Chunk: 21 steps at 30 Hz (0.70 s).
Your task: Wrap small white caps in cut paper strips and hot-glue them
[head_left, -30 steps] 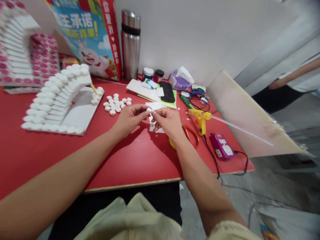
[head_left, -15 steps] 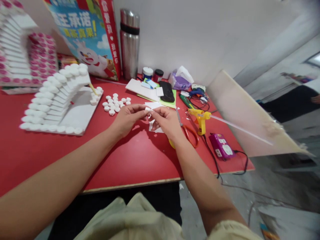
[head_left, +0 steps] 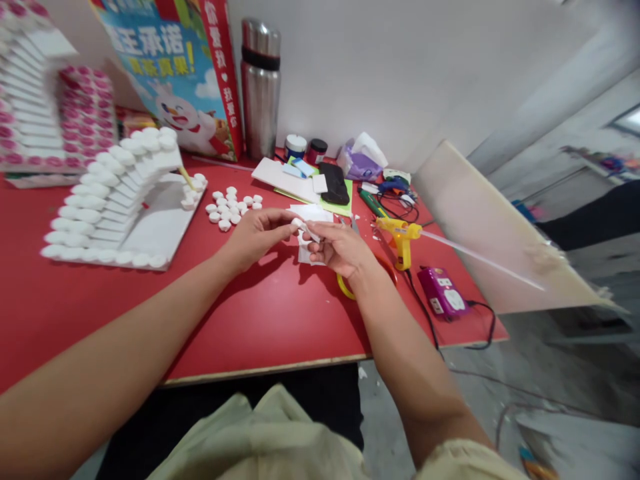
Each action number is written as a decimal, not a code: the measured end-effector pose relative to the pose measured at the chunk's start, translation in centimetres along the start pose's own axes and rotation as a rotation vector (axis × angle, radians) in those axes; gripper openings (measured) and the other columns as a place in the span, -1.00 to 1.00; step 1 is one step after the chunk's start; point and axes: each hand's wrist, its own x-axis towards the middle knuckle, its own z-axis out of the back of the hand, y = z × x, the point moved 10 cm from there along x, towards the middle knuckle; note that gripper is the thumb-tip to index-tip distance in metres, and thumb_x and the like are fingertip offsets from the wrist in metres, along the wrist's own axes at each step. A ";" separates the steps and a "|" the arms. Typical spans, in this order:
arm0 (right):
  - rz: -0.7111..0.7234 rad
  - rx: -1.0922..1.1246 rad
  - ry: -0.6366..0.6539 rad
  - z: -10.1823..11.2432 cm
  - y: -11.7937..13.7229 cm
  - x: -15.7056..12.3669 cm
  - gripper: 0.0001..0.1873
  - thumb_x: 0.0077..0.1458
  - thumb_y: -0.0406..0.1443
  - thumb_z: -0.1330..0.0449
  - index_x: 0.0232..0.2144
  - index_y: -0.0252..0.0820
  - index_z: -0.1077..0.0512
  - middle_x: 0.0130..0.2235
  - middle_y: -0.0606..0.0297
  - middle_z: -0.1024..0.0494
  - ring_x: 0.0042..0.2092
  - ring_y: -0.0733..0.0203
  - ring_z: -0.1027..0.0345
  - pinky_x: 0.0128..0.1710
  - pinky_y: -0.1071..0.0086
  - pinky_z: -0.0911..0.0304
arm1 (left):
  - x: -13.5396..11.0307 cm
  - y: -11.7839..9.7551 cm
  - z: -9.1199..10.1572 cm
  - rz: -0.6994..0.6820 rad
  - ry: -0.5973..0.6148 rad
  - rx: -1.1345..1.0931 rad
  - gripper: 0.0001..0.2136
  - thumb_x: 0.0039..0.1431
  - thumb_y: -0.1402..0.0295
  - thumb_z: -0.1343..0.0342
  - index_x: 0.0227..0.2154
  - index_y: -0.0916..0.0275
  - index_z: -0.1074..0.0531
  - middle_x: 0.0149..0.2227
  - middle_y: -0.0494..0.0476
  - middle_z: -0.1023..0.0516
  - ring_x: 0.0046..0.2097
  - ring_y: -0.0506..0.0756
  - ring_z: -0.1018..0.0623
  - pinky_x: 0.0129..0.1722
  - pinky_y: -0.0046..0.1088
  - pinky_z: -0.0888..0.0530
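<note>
My left hand (head_left: 257, 233) pinches a small white round piece (head_left: 297, 223) at its fingertips over the red table (head_left: 260, 313). My right hand (head_left: 340, 248) meets it from the right, its fingers closed on a thin white strip (head_left: 313, 233) touching that piece. A white foam scrap (head_left: 303, 255) lies on the table just under both hands. A loose pile of white round pieces (head_left: 231, 205) sits a little to the left. Farther left stands a white stepped foam model (head_left: 117, 200) edged with the same pieces.
A yellow glue gun (head_left: 400, 237) with a long glue stick, orange-handled scissors (head_left: 345, 288) and a purple power strip (head_left: 443, 293) lie right of my hands. A steel flask (head_left: 260, 87), a printed box (head_left: 175, 67), jars and cables stand at the back. A pale board (head_left: 495, 233) leans at the right edge.
My right hand has turned palm-up and dropped slightly, drawing the white strip out to the right. The left hand has kept its pinch. A person at the far right has moved out of sight.
</note>
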 end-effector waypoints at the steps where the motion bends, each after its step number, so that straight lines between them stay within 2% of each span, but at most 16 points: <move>1: -0.008 0.000 0.004 0.0 -0.1 0.0 -0.92 0.20 -0.39 -0.33 -0.37 -0.27 -0.60 -0.45 0.36 -0.60 -0.57 0.43 -0.34 -0.60 0.52 -0.41 | 0.0 0.0 0.1 0.001 -0.010 -0.003 -0.73 0.03 0.22 -0.44 -0.25 0.27 -0.69 -0.27 0.16 -0.71 -0.28 0.07 -0.59 -0.21 -0.39 -0.51; 3: 0.001 -0.031 0.012 0.0 -0.1 0.0 -0.95 0.12 -0.36 -0.41 -0.36 -0.25 -0.63 -0.41 0.34 -0.62 -0.55 0.43 -0.35 -0.57 0.51 -0.44 | 0.0 0.2 0.2 0.008 -0.020 -0.019 -0.74 0.03 0.22 -0.44 -0.26 0.27 -0.69 -0.29 0.15 -0.71 -0.28 0.07 -0.60 -0.20 -0.39 -0.51; 9: 0.190 -0.205 -0.039 0.3 1.0 0.0 -0.75 -0.07 -0.23 -0.54 -0.33 -0.21 -0.66 -0.42 0.34 -0.63 -0.55 0.41 -0.37 -0.51 0.45 -0.50 | -0.1 0.7 0.0 0.043 -0.038 -0.075 -0.74 -0.01 0.23 -0.45 -0.29 0.28 -0.68 -0.33 0.14 -0.69 -0.32 0.06 -0.60 -0.23 -0.39 -0.52; 13: 0.334 -0.358 -0.079 0.0 2.0 -0.1 -0.67 -0.04 -0.15 -0.51 -0.27 -0.22 -0.61 -0.50 0.38 -0.60 -0.61 0.39 -0.37 -0.59 0.49 -0.42 | -0.2 0.8 0.2 0.079 -0.077 -0.126 -0.73 -0.05 0.23 -0.48 -0.31 0.27 -0.68 -0.31 0.16 -0.69 -0.33 0.07 -0.61 -0.28 -0.38 -0.55; 16: 0.420 -0.463 -0.090 -0.3 2.5 -0.2 -0.66 0.01 -0.08 -0.46 -0.32 -0.21 -0.55 -0.52 0.40 -0.57 -0.63 0.39 -0.37 -0.64 0.51 -0.34 | -0.2 1.0 0.3 0.102 -0.076 -0.140 -0.72 -0.07 0.22 -0.50 -0.31 0.28 -0.69 -0.32 0.16 -0.68 -0.35 0.06 -0.59 -0.30 -0.40 -0.54; 21: 0.525 -0.558 -0.103 -0.4 3.1 -0.7 -0.68 0.06 -0.05 -0.40 -0.39 -0.19 -0.54 -0.52 0.37 -0.57 -0.57 0.32 -0.44 -0.58 0.47 -0.39 | -0.2 1.7 0.1 0.122 -0.055 -0.182 -0.70 -0.08 0.22 -0.52 -0.29 0.26 -0.70 -0.35 0.12 -0.66 -0.38 0.02 -0.55 -0.35 -0.45 -0.50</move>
